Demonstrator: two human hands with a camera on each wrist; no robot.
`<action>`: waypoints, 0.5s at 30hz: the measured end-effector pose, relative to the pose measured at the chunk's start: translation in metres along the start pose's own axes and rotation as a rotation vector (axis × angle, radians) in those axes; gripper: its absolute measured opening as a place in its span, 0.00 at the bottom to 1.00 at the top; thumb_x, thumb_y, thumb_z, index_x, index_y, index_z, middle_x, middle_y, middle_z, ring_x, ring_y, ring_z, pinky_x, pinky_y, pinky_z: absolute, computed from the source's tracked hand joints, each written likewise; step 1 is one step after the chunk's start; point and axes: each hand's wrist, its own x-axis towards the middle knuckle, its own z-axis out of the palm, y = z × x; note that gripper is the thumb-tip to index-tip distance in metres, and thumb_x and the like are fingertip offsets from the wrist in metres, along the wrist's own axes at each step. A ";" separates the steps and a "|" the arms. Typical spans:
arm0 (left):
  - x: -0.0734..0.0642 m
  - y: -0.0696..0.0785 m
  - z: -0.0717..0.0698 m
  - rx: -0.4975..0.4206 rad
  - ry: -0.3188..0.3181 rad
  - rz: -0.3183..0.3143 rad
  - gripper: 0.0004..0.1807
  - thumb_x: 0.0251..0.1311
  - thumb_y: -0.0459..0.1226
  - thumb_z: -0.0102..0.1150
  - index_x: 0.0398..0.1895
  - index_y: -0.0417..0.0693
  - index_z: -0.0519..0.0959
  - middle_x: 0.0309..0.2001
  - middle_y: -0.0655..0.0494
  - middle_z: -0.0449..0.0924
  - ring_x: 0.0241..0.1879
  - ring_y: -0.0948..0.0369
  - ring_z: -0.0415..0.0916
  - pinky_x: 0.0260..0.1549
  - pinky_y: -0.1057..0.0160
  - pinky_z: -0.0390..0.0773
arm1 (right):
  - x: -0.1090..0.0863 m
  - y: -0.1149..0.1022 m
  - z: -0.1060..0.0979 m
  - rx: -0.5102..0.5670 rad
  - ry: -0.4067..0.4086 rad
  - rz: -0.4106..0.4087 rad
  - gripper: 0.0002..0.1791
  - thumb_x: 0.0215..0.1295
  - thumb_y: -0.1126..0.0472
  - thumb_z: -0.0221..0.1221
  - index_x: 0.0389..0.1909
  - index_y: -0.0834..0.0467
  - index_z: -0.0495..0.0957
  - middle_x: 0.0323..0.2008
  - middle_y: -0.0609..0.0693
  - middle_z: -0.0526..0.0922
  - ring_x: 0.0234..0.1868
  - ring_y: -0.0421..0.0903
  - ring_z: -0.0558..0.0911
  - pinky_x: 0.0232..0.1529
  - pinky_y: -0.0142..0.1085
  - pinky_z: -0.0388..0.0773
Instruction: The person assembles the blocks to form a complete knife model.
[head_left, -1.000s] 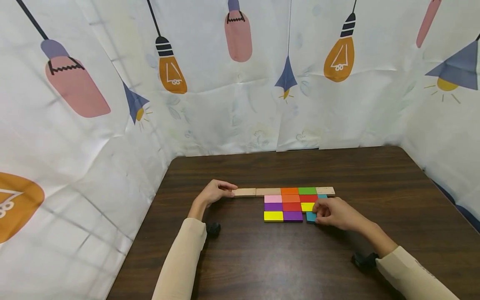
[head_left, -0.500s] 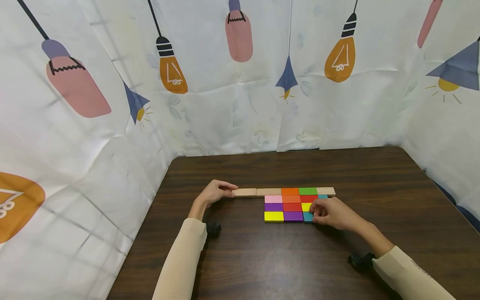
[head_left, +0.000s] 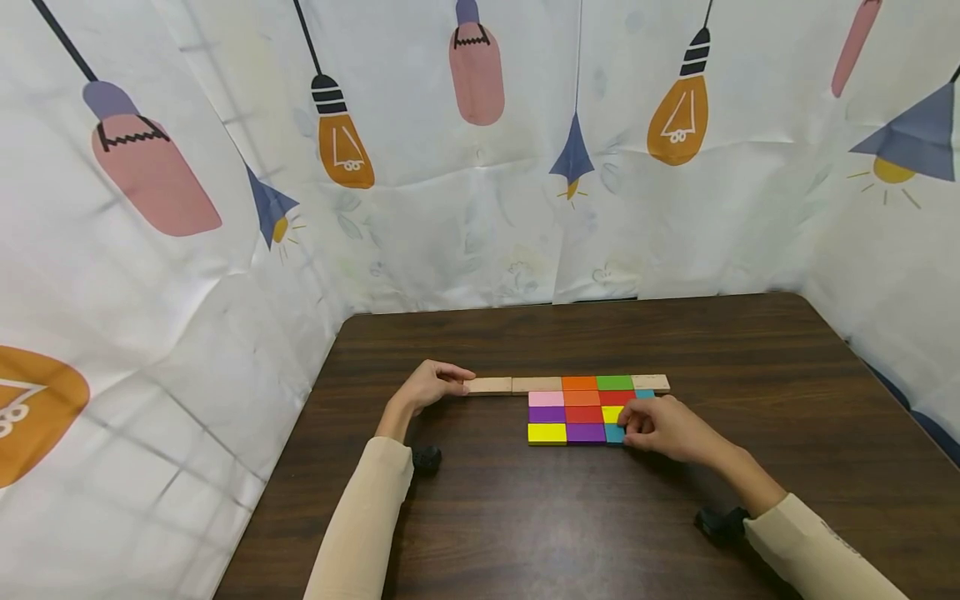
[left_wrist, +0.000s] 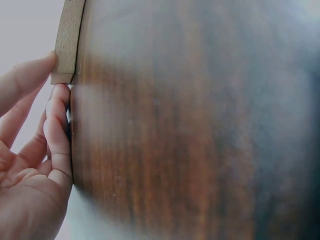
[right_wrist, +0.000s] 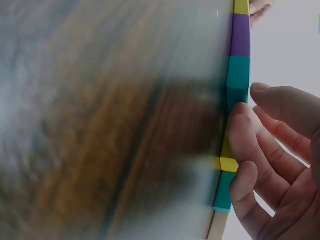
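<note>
My left hand (head_left: 431, 383) holds the left end of a plain wooden block (head_left: 487, 385) in the head view. Its fingertips touch that block (left_wrist: 69, 37) in the left wrist view. With curled fingers, my right hand (head_left: 671, 427) holds a teal block (head_left: 613, 434) at the front row's right end. That teal block (right_wrist: 238, 77) meets a purple block (right_wrist: 241, 35) in the right wrist view. The colored blocks lie flat in adjoining rows: pink, purple, yellow, orange, red, green and teal. My right fingers partly cover a yellow block (head_left: 611, 414).
Another plain block (head_left: 536, 384) continues the back row, and one more plain block (head_left: 650, 382) ends it at the right. Everything lies on a dark wooden table (head_left: 487, 517). A white curtain (head_left: 465, 233) printed with lamps hangs behind.
The right hand has slid the teal block left, and the gap beside the purple block has closed. Over the last half second little has moved. The left hand has stayed put.
</note>
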 end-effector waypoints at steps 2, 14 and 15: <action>0.000 0.000 0.000 -0.001 0.002 -0.002 0.16 0.64 0.33 0.68 0.55 0.44 0.86 0.47 0.46 0.85 0.41 0.57 0.79 0.46 0.56 0.78 | 0.000 0.001 -0.003 0.008 0.006 0.003 0.08 0.64 0.59 0.70 0.42 0.55 0.83 0.30 0.38 0.83 0.30 0.31 0.77 0.34 0.29 0.78; 0.002 -0.004 -0.001 0.008 0.002 0.032 0.16 0.65 0.35 0.68 0.55 0.45 0.86 0.44 0.48 0.85 0.42 0.55 0.81 0.46 0.57 0.80 | -0.002 0.012 -0.039 -0.011 0.148 0.044 0.09 0.67 0.60 0.68 0.44 0.58 0.84 0.32 0.43 0.84 0.31 0.36 0.78 0.33 0.30 0.79; 0.003 -0.004 -0.001 0.013 0.000 0.037 0.16 0.65 0.35 0.68 0.55 0.45 0.86 0.44 0.48 0.85 0.42 0.55 0.81 0.46 0.57 0.80 | -0.002 0.013 -0.044 -0.020 0.163 0.051 0.08 0.67 0.59 0.68 0.44 0.58 0.84 0.32 0.43 0.84 0.31 0.37 0.78 0.33 0.30 0.79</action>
